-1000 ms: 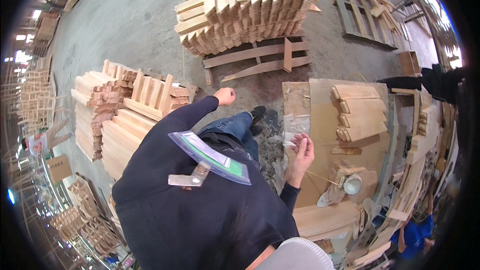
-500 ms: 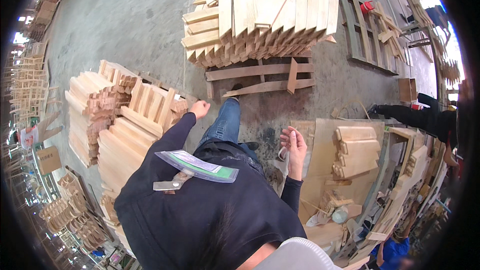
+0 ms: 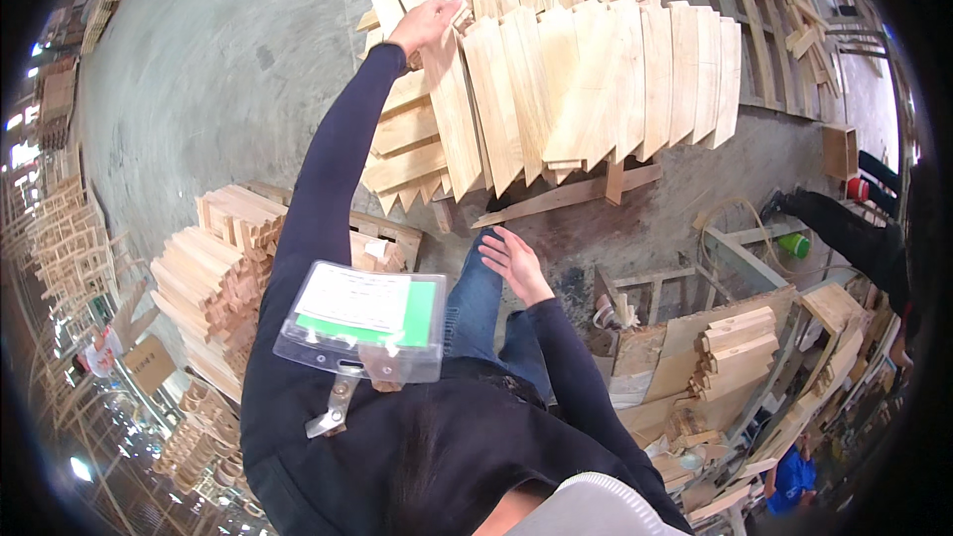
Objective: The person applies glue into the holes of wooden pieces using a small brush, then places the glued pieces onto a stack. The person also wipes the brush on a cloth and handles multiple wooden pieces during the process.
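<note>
Ahead of me stands a big stack of pale wooden boards (image 3: 591, 79) with slanted ends. My left hand (image 3: 427, 25), its arm stretched forward, is closed round the far end of one wooden board (image 3: 452, 119) at the stack's left side. That board still lies against its neighbours; part of the grip is hidden. Closer to my body, above my leg, my right hand (image 3: 514, 263) holds nothing. Its fingers are spread, and it is apart from the stack.
Shorter wood pieces (image 3: 204, 278) are piled at my left. A workbench (image 3: 685, 337) bearing a small board stack (image 3: 735, 349) stands at my right. Beyond it are a pallet (image 3: 745, 30), a green container (image 3: 794, 244) and another person's dark-clothed legs (image 3: 829, 218).
I have come nearer to the big stack. My left hand has reached forward from beside the left pile and taken hold of a board. My right hand has moved forward and inward.
</note>
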Motion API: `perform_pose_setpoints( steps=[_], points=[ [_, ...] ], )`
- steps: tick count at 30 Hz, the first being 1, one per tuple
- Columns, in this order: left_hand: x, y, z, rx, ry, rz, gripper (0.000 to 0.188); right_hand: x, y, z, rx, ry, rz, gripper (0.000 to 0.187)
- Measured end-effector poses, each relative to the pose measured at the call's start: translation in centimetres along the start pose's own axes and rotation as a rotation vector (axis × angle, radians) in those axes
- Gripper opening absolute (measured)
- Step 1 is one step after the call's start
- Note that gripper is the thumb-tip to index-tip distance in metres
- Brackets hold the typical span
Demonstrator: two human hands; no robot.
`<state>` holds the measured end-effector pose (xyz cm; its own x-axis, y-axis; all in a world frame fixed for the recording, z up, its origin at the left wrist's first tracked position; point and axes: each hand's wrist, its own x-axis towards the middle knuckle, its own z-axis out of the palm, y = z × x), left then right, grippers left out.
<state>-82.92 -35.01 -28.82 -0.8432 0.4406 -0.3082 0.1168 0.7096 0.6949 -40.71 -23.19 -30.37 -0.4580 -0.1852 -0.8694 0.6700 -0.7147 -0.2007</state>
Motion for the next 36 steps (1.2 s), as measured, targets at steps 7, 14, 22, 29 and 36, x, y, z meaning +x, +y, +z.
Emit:
perform_pose_setpoints(
  steps=[7, 14, 22, 29, 36],
  points=[
    [7.4, -0.4, 2.7, -0.162, -0.775, -0.415, 0.073, 7.2, -1.1, 6.8, 0.371, 0.0, 0.103, 0.056],
    [7.3, -2.1, 3.1, -0.22, -0.776, -0.311, 0.064, 10.0, -1.2, 10.2, 0.799, 0.012, 0.026, 0.053],
    [4.9, -4.8, 1.7, -0.451, -0.702, -0.43, 0.056, 9.8, -0.7, 10.0, 1.096, 0.16, -0.072, 0.038],
    [-2.4, -8.5, -1.3, -0.505, -0.423, -0.528, 0.056, 9.3, 1.2, 8.9, 1.3, 0.164, 0.042, 0.041],
    [-2.4, -8.5, -1.5, -0.501, -0.498, -0.636, 0.053, 10.9, 4.0, 9.6, 1.325, -0.069, -0.124, 0.038]
  ],
)
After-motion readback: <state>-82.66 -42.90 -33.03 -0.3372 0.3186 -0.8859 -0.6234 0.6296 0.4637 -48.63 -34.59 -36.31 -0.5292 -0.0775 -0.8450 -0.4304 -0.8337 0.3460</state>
